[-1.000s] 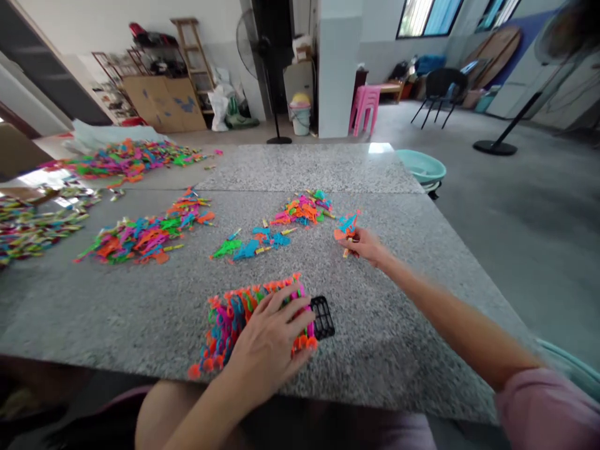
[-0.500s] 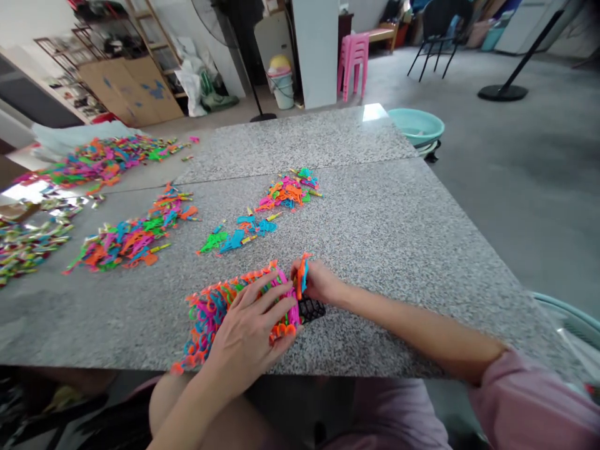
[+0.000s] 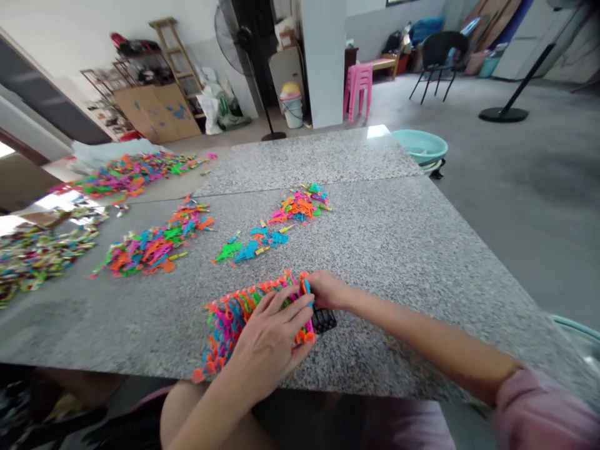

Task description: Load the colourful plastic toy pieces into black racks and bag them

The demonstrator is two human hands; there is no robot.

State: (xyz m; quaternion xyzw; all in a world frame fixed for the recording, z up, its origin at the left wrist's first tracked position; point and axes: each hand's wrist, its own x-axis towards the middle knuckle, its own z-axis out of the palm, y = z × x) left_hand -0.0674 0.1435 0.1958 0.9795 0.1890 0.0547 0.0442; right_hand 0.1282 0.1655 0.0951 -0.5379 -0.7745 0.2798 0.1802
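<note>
Tight rows of small colourful plastic pieces, apparently toy guns (image 3: 225,317), stand packed in a black grid tray (image 3: 324,320) at the table's near edge. Most of the tray is hidden; only its right end shows. Across the rows lies my left hand (image 3: 269,331), palm down, fingers stretched out and touching the right-hand rows. My right hand (image 3: 325,289) pinches an orange and blue toy gun (image 3: 307,289) upright against the right end of the rows, above the bare grid cells. Its fingertips are partly hidden behind the piece.
Loose toy guns lie in a small heap (image 3: 300,206), a scattered group (image 3: 253,245) and a longer heap (image 3: 157,247) on the granite table (image 3: 394,250). Farther left are a big heap (image 3: 135,172) and many shiny small pieces (image 3: 47,253). A turquoise basin (image 3: 422,144) stands beyond the table's right edge.
My right hand has brought the orange and blue toy gun down and left, against the end of the rows. My left hand stays on the rows. The view has tilted upward.
</note>
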